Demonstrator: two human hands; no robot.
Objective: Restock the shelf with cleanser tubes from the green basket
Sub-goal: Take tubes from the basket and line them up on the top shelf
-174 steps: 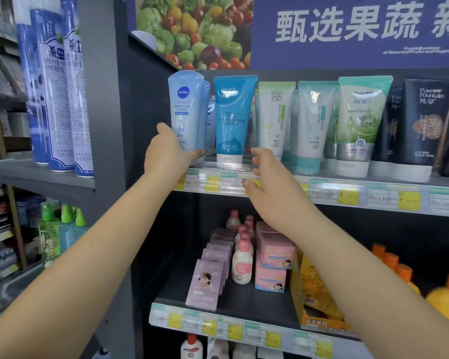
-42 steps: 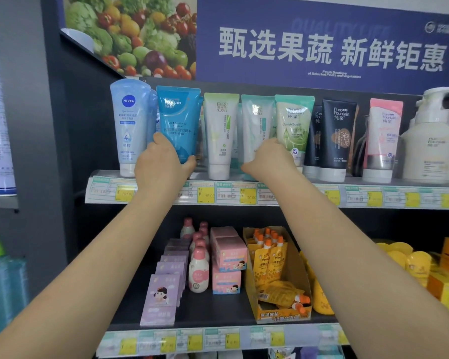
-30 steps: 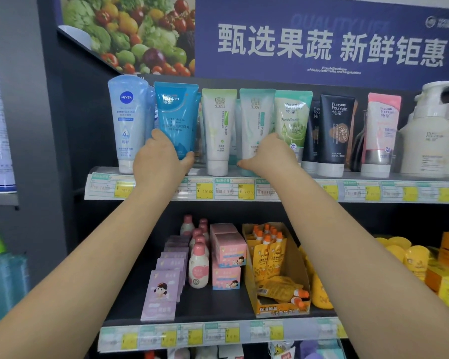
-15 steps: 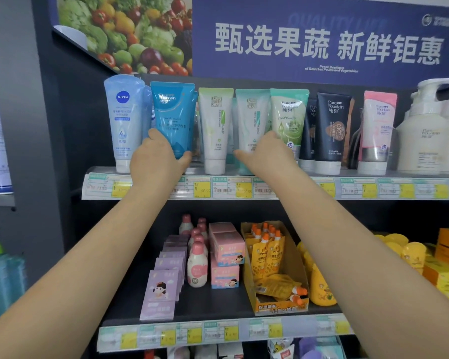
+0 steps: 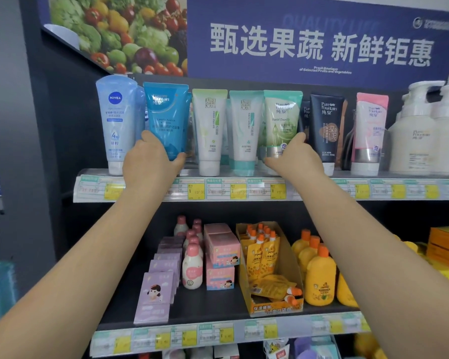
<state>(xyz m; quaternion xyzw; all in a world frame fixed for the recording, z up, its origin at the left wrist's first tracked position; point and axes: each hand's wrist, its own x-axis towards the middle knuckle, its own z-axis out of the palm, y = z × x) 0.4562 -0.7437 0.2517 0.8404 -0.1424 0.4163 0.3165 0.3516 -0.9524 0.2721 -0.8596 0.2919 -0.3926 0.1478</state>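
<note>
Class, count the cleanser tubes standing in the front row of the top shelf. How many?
7, left to right: pale blue Nivea tube, blue tube, white-green tube, white-teal tube, green tube, black tube, pink tube. More stand partly hidden behind.

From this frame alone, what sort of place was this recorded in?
Most likely a shop aisle: retail shelving with price labels along the shelf edge, rows of cleanser tubes facing out, and a promotional banner overhead.
</note>
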